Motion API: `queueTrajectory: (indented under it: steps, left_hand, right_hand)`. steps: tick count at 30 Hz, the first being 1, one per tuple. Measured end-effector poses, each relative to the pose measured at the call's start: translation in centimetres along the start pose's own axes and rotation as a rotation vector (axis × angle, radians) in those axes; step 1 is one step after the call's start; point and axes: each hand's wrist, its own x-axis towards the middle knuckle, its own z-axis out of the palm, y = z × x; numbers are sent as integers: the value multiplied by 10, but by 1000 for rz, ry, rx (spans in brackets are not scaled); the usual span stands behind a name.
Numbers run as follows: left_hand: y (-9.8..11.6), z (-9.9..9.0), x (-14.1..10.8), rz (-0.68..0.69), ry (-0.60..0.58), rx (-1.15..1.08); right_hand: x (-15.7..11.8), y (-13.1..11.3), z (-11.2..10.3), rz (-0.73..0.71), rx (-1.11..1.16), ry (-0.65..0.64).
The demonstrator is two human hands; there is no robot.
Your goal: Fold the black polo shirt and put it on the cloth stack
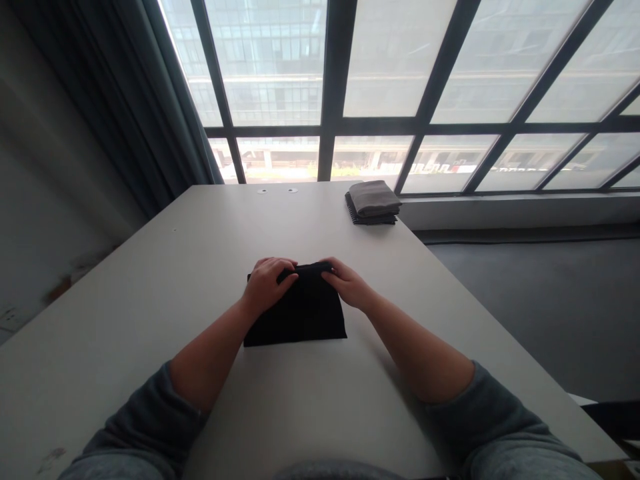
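A black folded cloth (300,310) lies on the white table in front of me, its near edge flat and its far edge slightly raised. My left hand (270,283) grips the far edge left of the middle, thumb on the near side and fingers over the top. At the far right corner, my right hand (347,283) pinches the same edge between thumb and fingers. The fingertips of both hands are partly hidden behind the fabric.
A stack of folded grey and dark cloths (374,202) sits at the table's far right corner. Two round inserts are set in the white table (150,287) near its back edge. Beyond stand large framed windows (275,67), with a dark curtain (120,87) at left.
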Motion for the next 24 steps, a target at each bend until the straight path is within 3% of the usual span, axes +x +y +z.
queueTrajectory:
  steps: [3, 8, 10, 17, 24]
  left_hand:
    - [-1, 1, 0, -34, 6, -1]
    - [-9, -5, -1, -231, 171, -93]
    - [-9, -7, -1, -255, 185, -117]
    - [-1, 0, 2, -110, -50, -72]
    - [-2, 0, 4, -183, -70, -104]
  right_hand:
    - [0, -2, 0, 5, 9, -11]
    - [-1, -4, 0, 6, 24, -26]
    - [-1, -5, 0, 6, 32, -30]
    - [-3, -5, -1, -19, 17, -51]
    - [-2, -5, 1, -3, 39, -63]
